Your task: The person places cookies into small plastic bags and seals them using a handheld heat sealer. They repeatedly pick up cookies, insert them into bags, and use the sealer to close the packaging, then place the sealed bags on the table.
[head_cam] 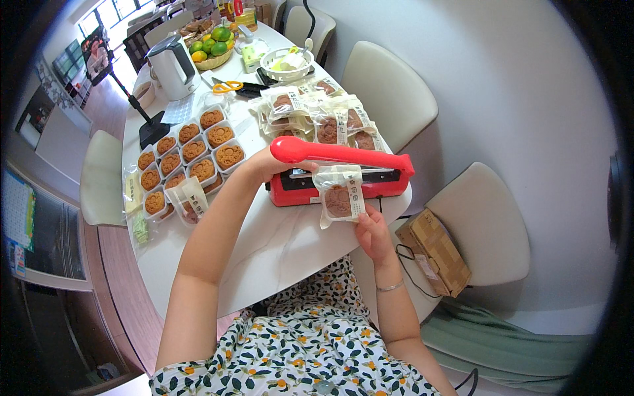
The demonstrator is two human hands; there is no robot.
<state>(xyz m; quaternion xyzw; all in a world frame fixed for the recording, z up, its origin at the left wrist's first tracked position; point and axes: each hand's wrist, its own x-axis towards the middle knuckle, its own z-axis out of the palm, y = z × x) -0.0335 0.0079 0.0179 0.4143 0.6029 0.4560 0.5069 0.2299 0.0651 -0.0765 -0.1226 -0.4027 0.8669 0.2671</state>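
A red impulse heat sealer lies near the table's edge, its long red arm raised over the sealing strip. My left hand is at the left end of that arm, partly hidden by it; whether its fingers grip the arm or the bag's edge is unclear. Between thumb and fingers, my right hand holds the lower right corner of a plastic bag with a round brown mooncake inside. The bag's top reaches the sealing strip. Bagged mooncakes are piled behind the sealer. Unwrapped mooncakes in white trays stand to the left.
Yellow-handled scissors, a white electric kettle, a fruit basket and a white plastic basket stand farther back. A phone on a stand is at the left edge. A cardboard box rests on a chair at right.
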